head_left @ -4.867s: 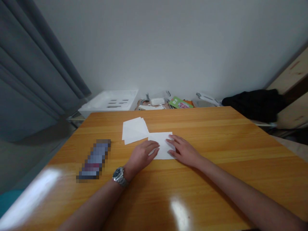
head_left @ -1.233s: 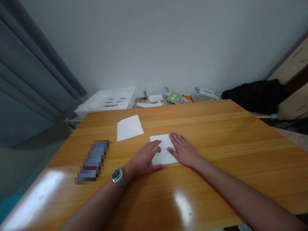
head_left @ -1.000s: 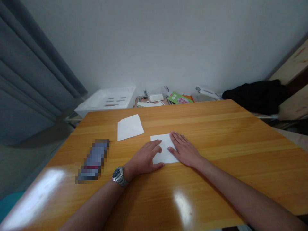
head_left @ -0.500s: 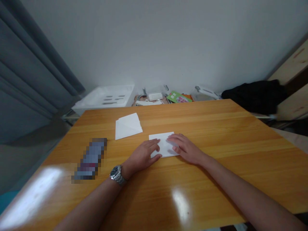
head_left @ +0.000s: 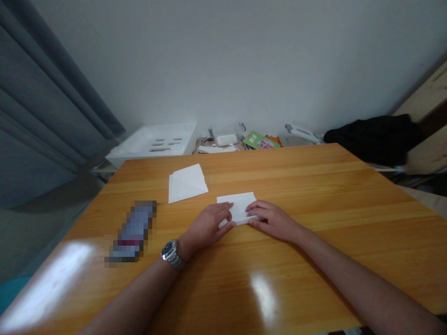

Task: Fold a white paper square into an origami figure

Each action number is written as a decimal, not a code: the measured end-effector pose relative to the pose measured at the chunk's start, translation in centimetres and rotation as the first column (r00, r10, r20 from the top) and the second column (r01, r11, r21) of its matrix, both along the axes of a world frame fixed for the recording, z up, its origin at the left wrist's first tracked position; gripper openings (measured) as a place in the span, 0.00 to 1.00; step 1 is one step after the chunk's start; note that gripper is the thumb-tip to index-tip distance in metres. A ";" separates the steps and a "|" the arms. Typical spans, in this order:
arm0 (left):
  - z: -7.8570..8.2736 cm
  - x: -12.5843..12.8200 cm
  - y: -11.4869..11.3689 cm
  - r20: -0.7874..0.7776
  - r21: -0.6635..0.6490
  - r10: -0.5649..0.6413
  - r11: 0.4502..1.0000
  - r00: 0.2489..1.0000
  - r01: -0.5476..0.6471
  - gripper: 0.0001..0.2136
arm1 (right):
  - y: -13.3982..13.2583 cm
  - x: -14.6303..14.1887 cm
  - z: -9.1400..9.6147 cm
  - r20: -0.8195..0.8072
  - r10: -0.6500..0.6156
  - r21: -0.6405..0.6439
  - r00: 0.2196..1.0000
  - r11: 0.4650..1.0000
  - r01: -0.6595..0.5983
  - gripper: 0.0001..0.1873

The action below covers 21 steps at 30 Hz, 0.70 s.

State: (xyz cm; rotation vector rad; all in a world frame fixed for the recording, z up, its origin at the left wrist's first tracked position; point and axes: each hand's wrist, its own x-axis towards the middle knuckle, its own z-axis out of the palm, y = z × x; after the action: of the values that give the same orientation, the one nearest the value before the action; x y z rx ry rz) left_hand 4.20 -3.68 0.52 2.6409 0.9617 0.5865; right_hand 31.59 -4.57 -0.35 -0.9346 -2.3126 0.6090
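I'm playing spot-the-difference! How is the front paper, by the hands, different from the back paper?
The left hand and right hand are at the front paper; no hand touches the back paper.
The front paper is partly covered by fingers, while the back paper is uncovered.
The back paper looks more slanted than the front paper.
Both are white and on the table.

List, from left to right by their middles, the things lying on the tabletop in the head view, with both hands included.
Blurred dark object → far paper → left hand → near paper → right hand.
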 end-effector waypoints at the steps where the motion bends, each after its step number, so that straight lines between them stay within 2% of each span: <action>1: 0.0 0.0 0.0 0.000 0.004 0.001 1.000 1.000 -0.001 0.10 | 0.0 0.0 0.0 -0.003 -0.005 -0.005 1.000 1.000 0.005 0.09; 8: -0.4 0.2 0.1 0.041 -0.009 0.076 0.997 0.996 -0.076 0.09 | 0.0 -0.1 -0.1 -0.052 -0.072 -0.046 0.996 0.997 0.070 0.07; 15: -0.7 0.6 0.3 0.127 -0.057 0.124 0.991 0.984 -0.118 0.12 | 0.1 -0.9 0.0 -0.053 -0.204 -0.074 0.978 0.977 0.200 0.03; 21: -1.4 0.9 1.0 0.021 0.044 0.218 0.975 0.976 -0.218 0.20 | 0.7 -1.3 -0.6 -0.037 -0.252 -0.054 0.967 0.967 0.250 0.02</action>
State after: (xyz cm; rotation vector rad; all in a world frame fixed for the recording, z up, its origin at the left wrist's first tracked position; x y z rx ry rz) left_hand 5.05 -2.72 -0.92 2.5833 1.2580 0.6850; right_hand 30.31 -3.85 -0.98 -1.2022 -2.1043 0.5740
